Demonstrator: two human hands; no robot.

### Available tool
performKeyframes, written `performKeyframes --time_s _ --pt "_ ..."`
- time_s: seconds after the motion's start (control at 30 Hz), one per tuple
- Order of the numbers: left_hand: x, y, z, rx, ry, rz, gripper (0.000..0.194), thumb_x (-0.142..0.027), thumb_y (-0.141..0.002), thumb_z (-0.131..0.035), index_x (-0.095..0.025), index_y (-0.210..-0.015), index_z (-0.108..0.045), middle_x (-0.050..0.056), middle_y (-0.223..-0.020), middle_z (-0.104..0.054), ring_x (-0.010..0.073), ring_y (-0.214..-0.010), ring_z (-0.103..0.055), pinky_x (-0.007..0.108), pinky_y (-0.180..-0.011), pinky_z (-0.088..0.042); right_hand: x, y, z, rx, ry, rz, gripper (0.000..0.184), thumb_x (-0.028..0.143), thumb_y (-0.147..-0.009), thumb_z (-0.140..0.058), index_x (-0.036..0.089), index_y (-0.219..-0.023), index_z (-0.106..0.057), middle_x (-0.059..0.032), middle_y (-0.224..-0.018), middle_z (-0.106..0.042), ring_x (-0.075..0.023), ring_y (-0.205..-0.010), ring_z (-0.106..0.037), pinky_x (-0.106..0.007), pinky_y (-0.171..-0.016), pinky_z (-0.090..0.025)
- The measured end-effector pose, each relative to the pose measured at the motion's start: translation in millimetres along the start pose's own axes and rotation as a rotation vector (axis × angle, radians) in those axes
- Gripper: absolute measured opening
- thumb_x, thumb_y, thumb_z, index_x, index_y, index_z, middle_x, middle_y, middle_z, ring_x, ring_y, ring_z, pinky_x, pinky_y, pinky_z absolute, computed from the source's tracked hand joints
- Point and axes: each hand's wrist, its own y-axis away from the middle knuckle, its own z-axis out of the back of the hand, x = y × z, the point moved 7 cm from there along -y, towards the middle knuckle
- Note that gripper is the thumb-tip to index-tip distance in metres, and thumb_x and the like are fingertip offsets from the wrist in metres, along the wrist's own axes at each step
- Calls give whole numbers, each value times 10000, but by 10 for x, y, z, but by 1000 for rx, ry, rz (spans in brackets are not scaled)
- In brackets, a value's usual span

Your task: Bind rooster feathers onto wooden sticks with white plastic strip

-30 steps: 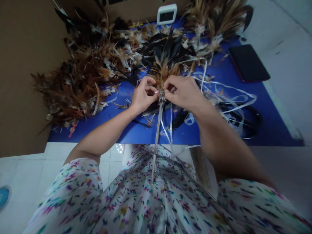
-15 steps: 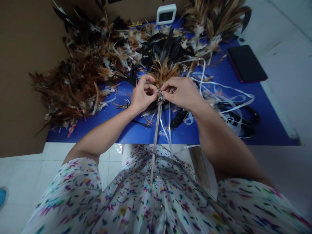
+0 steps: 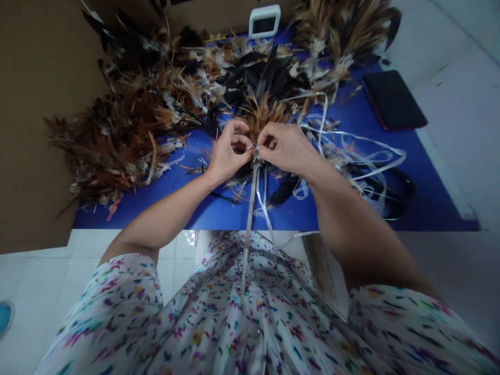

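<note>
White cloth printed with flowers is worn at the work table, where a slim stick is angled from six o'clock up to the joined hands, taken as the clock's centre. At its head, a feather bunch in tawny and black is fanned toward twelve o'clock. Its neck is pinched from nine o'clock by the left hand and from three by the right hand, thumb and forefinger brought together on each; whether a separate strand is trapped between the tips cannot be told. Feathers are apparently being bound or set at the neck, and a steady grip there seems called for next. White ribbon is tangled toward three o'clock on the blue tabletop. Brown feathers are heaped toward nine and ten. A dark slab-like device is laid between two and three, no brand visible. At twelve, farthest off, a white-framed display is propped, its figures too dim to be read.
</note>
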Motion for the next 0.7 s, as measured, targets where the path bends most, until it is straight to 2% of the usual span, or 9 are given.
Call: performKeyframes --time_s 0.17,0.4,0.53,0.7 --pt "32 -12 7 -5 80 79 517 -304 -705 -769 -227 -1131 -487 -77 -745 -652 67 -657 -649 209 -653 -496 -43 7 84 -83 -79 -33 32 184 -744 -623 189 -776 -623 -3 -684 -634 -130 -621 -562 -286 -631 -437" --pt "-11 -9 19 -1 122 119 515 -276 -680 -788 -232 -1101 -495 -57 -751 -657 101 -685 -663 235 -666 -508 7 18 22 8 -69 11 106 188 -728 -664 189 -833 -667 11 -688 -641 -120 -611 -561 -275 -622 -435" --pt "-21 -12 23 -7 126 134 506 -255 -670 -788 -226 -1091 -508 -59 -740 -655 97 -674 -659 230 -657 -507 20 15 39 -6 -52 22 69 160 -726 -649 189 -786 -667 1 -715 -653 -129 -643 -571 -290 -656 -439" --pt "-30 -14 26 -10 131 161 502 -262 -660 -798 -225 -1073 -514 -68 -728 -652 78 -644 -641 208 -626 -493 -41 15 121 -66 -73 -50 33 193 -726 -680 186 -751 -660 -6 -682 -626 -132 -632 -543 -303 -639 -423"
